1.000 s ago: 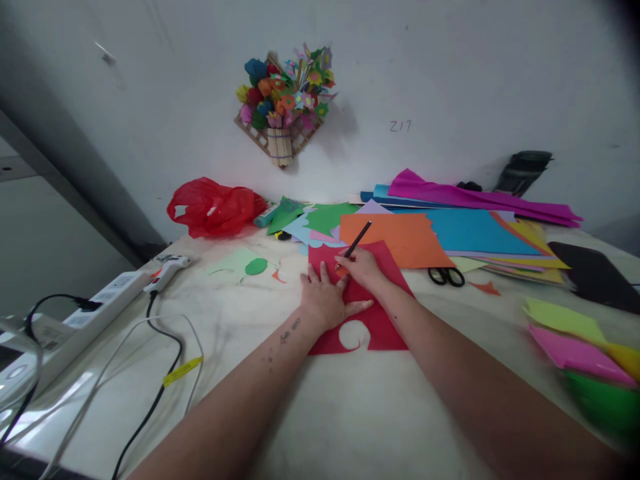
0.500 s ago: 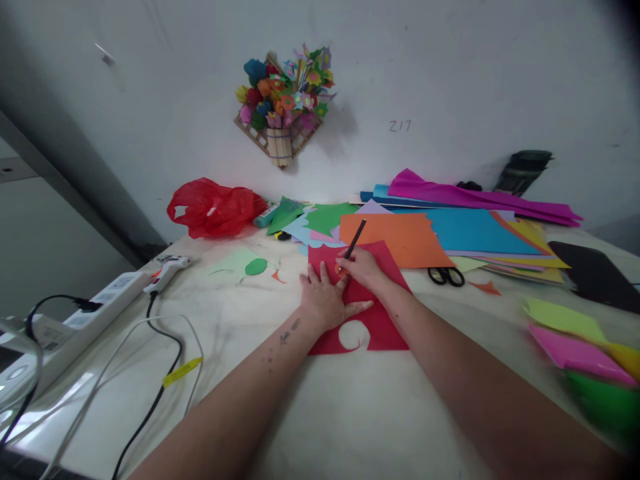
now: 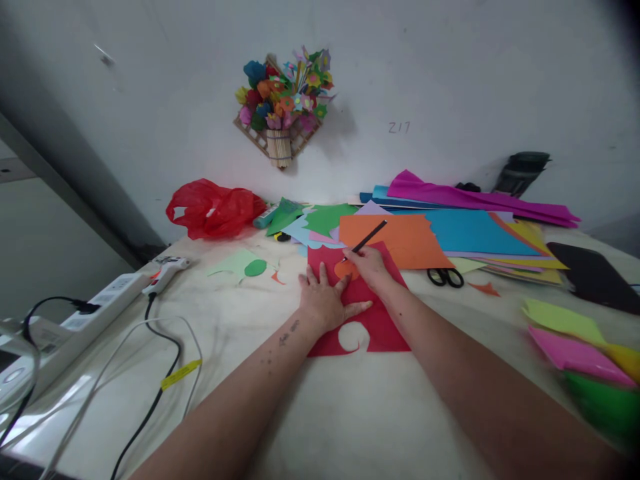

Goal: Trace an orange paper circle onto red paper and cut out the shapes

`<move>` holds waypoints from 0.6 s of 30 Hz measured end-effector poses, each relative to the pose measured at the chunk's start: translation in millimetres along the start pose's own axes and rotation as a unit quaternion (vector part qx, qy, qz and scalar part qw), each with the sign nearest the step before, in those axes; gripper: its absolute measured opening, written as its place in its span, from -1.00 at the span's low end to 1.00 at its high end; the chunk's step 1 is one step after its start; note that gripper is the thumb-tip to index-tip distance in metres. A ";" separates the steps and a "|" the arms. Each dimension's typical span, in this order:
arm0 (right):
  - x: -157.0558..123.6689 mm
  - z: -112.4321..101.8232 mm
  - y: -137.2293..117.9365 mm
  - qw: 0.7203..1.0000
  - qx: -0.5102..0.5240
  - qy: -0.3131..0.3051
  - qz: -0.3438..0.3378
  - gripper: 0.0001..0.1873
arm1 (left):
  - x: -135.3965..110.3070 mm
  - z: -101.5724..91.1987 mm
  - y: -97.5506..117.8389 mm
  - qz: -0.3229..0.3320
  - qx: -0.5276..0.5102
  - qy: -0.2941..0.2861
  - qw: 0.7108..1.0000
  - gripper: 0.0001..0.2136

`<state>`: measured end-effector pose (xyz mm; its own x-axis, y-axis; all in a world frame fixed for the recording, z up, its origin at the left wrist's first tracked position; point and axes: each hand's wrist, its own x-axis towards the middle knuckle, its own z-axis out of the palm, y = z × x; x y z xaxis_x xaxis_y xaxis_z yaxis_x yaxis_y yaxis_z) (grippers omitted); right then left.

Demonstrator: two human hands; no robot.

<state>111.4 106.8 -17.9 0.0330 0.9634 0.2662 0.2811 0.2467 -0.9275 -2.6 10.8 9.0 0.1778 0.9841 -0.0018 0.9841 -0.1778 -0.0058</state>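
Observation:
A red paper sheet [image 3: 375, 320] with a spiral-shaped hole cut near its front edge lies on the table. My left hand [image 3: 326, 301] rests flat on it, fingers spread, fingertips on a small orange paper shape [image 3: 345, 269]. My right hand [image 3: 371, 264] grips a black pencil [image 3: 368, 237] whose tip touches the red sheet just beyond the orange shape; the pencil leans away to the right.
Stacked coloured sheets [image 3: 470, 230] and black scissors [image 3: 446, 276] lie behind right. A red plastic bag [image 3: 213, 208], green paper scraps [image 3: 247, 265], a glue gun [image 3: 167, 270] and power strip [image 3: 90, 310] with cables sit left. More coloured paper [image 3: 580, 340] lies at right. A paper flower decoration [image 3: 285, 100] hangs on the wall.
My right hand has shifted a little farther along the orange shape and the pencil now leans more to the right. The left hand has stayed pressed on the red sheet.

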 end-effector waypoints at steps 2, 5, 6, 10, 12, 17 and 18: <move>1.4 -1.1 1.6 1.000 -0.015 0.009 -0.007 -0.74 | 0.8 1.5 -0.9 -0.003 -0.003 0.000 1.000 -0.17; 4.5 -0.8 5.0 0.998 -0.057 -0.001 -0.007 -0.71 | 2.2 3.6 -2.4 -0.008 -0.006 -0.001 1.000 -0.17; 5.4 -0.4 6.2 0.997 -0.071 -0.007 -0.005 -0.71 | 2.6 4.1 -2.8 -0.010 -0.007 -0.001 1.000 -0.17; 7.9 1.3 9.3 0.994 -0.101 -0.026 -0.014 -0.72 | 3.3 4.2 -3.9 -0.002 -0.009 -0.004 1.000 -0.18; 8.3 1.6 9.8 0.993 -0.109 -0.035 -0.021 -0.71 | 2.9 3.2 -3.8 0.004 -0.010 -0.005 1.000 -0.19; 8.3 1.9 8.7 0.990 -0.132 -0.042 -0.014 -0.66 | 1.7 0.5 -1.7 -0.011 -0.004 -0.011 1.000 -0.20; 8.3 2.0 8.4 0.990 -0.132 -0.042 -0.013 -0.66 | 1.7 0.5 -1.3 -0.016 -0.003 -0.012 1.000 -0.20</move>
<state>112.1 117.0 -24.0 -0.0549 0.9649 0.2567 0.5212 0.2470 -0.8169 -3.6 12.6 8.5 0.1459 0.9890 -0.0262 0.9893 -0.1459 -0.0003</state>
